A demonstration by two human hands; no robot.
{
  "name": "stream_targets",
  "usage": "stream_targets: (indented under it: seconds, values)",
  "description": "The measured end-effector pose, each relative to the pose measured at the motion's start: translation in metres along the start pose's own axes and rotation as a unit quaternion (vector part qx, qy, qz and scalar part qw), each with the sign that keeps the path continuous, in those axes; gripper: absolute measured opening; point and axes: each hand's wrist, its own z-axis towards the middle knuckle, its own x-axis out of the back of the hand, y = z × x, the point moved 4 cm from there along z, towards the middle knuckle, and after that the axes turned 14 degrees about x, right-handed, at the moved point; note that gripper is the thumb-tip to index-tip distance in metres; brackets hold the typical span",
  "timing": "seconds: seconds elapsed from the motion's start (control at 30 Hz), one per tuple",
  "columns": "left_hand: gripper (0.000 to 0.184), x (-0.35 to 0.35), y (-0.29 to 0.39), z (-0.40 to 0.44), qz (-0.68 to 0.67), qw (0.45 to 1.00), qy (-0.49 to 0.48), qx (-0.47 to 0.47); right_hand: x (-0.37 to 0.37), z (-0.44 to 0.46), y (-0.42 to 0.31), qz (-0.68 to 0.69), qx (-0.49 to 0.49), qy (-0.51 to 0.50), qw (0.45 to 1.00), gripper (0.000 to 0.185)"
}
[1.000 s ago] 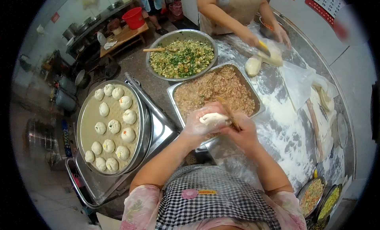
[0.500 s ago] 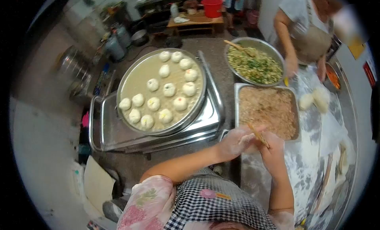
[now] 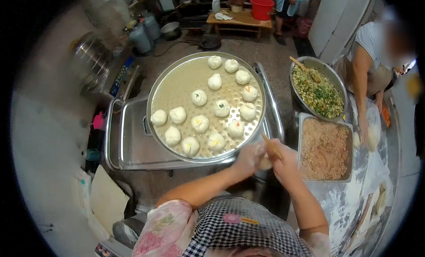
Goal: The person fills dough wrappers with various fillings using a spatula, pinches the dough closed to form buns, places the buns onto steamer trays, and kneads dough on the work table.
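Observation:
My left hand is closed round a piece of white dough, mostly hidden between my two hands. In my right hand is a thin wooden spatula, its tip pointing up and left, and the fingers touch the dough's side. Both hands are just beyond the front right rim of a round metal steamer tray. Several white filled buns sit on it, some with orange, yellow or green specks. Right of my hands stands a rectangular pan of minced meat filling.
Behind the meat pan is a bowl of chopped green filling with a wooden spoon. A co-worker works dough at the floured table on the right. A metal trolley supports the tray. A red bucket stands on a low bench.
The view has turned left, towards the tray. My hands have moved from over the meat pan to beside the tray's rim, still holding the dough and spatula. The co-worker's arms have shifted.

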Motion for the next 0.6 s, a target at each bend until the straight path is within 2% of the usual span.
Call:
stream_targets:
  seconds: [0.07,0.13,0.17,0.23,0.27,0.33,0.37,0.43,0.5,0.53,0.57,0.6]
  values:
    - [0.047,0.040,-0.009,0.034,0.077,0.992,0.046,-0.093,-0.030,0.036,0.021,-0.037,0.029,0.007,0.999,0.017]
    - [0.046,0.085,-0.016,0.074,-0.001,0.996,-0.079,0.034,-0.047,0.084,0.019,-0.080,0.026,0.024,0.996,0.018]
    - [0.039,0.110,-0.016,0.095,0.015,0.999,-0.025,-0.045,-0.055,0.106,0.022,-0.097,0.026,0.038,0.994,0.019]
    - [0.040,0.162,-0.022,0.136,-0.031,0.996,0.075,-0.031,-0.076,0.146,0.037,-0.117,-0.003,0.045,0.992,0.019]
    - [0.048,0.189,-0.028,0.153,-0.090,0.987,0.118,0.063,-0.086,0.160,0.048,-0.125,-0.018,0.049,0.991,0.018]
    - [0.061,0.232,-0.059,0.184,-0.007,0.983,0.134,0.121,-0.111,0.180,0.080,-0.141,-0.086,0.002,0.986,0.018]
    - [0.061,0.240,-0.067,0.190,0.061,0.980,0.105,0.157,-0.120,0.185,0.094,-0.149,-0.120,-0.021,0.981,0.018]
    - [0.061,0.250,-0.083,0.203,0.198,0.954,0.042,0.219,-0.126,0.188,0.108,-0.134,-0.159,0.003,0.978,0.020]
    - [0.067,0.244,-0.096,0.214,0.284,0.943,0.014,0.171,-0.127,0.190,0.119,-0.103,-0.228,0.015,0.968,0.025]
    - [0.070,0.238,-0.105,0.217,0.326,0.934,-0.001,0.145,-0.129,0.196,0.116,-0.095,-0.247,-0.003,0.964,0.026]
    - [0.070,0.233,-0.103,0.217,0.355,0.932,-0.004,0.078,-0.130,0.203,0.111,-0.087,-0.265,-0.020,0.960,0.028]
    - [0.068,0.227,-0.106,0.218,0.387,0.919,-0.020,0.072,-0.130,0.209,0.111,-0.079,-0.282,-0.035,0.955,0.029]
